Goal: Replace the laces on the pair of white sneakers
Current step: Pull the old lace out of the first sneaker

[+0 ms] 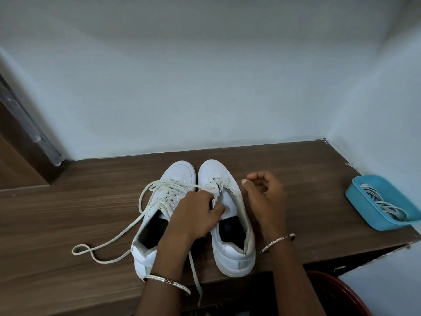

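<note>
Where the head camera looks down on a brown wooden shelf (68,215) set against a pale wall (205,87), a pair of white sneakers is seen standing side by side, toes toward the wall and heels toward the person. The left-hand sneaker (157,215) is partly unlaced: its loose lace (127,226) is trailed across the shelf to the left, where a loop is formed, and another strand is hung over the front edge. The right-hand sneaker (230,215) stands touching or just beside it, with a bunched lace (219,182) gathered over its upper eyelets.

The left hand (193,215) is laid over the gap between the two shoes, and the bunched lace is pinched between its curled fingers and thumb at the tongue. The right hand (264,197) is held just beside the right-hand sneaker with fingers curled inward; whether anything is pinched in it cannot be told. A bangle is worn on each wrist.

At the right end of the shelf, well apart from the shoes, a blue tray (355,195) is placed, and a coil of white laces (382,206) is held in it.
</note>
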